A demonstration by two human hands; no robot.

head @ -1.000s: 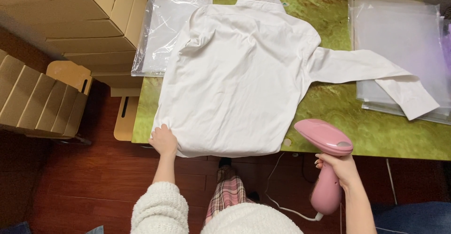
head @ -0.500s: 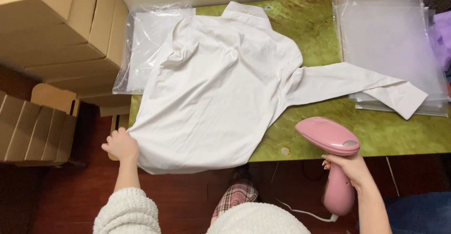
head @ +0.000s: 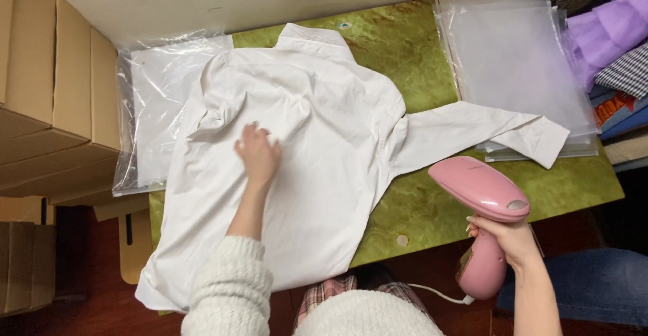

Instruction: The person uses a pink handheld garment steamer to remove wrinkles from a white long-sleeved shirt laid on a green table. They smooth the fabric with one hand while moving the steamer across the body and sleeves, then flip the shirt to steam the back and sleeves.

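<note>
White cotton, creased and soft, is spread as a shirt [head: 304, 167] on the green table [head: 432, 208], pressed by the flat, open left hand [head: 258, 155]. A smooth pink steamer [head: 482, 208] is gripped by the right hand [head: 507, 238]; clear bags [head: 520, 59] are stacked nearby.

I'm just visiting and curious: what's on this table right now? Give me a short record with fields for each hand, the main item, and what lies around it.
Main item: white shirt, spread flat, collar away from the person, one sleeve stretched to the right
Surface: green table
Left hand: palm down on the shirt's middle
Right hand: grips the handle of a pink steamer, held off the table's near edge, not touching the shirt
Left of shirt: clear plastic bag, partly under it; cardboard boxes
Right of shirt: stack of clear bags; folded clothes
</note>
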